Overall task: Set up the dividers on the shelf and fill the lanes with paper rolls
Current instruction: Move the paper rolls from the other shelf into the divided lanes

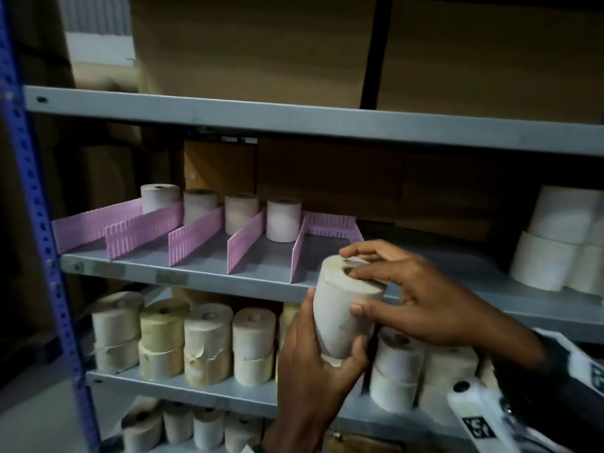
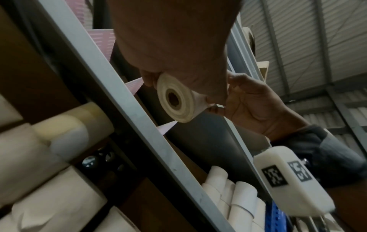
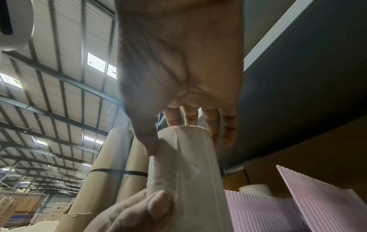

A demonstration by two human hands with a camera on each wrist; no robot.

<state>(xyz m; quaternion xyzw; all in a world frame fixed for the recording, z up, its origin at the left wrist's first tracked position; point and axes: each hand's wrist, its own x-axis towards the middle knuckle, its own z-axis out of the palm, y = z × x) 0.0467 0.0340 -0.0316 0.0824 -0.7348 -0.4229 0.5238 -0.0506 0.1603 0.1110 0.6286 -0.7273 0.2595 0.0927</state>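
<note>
Several pink dividers [image 1: 248, 243] stand on the grey shelf [image 1: 202, 276] and form lanes. One paper roll [image 1: 283, 219] stands at the back of each of the left lanes; the rightmost lane holds none. Both hands hold a tilted white paper roll [image 1: 340, 308] just in front of the shelf edge, before that lane. My left hand [image 1: 322, 351] grips its lower part from below. My right hand [image 1: 359, 289] pinches its top end, fingers over the core hole. The left wrist view shows the roll's end [image 2: 176, 100]; the right wrist view shows its side [image 3: 188, 172].
A stack of larger white rolls [image 1: 555, 243] sits at the right of the same shelf. The shelf below is packed with cream rolls [image 1: 209, 341]. Cardboard boxes [image 1: 255, 44] fill the shelf above. A blue upright [image 1: 32, 207] bounds the left side.
</note>
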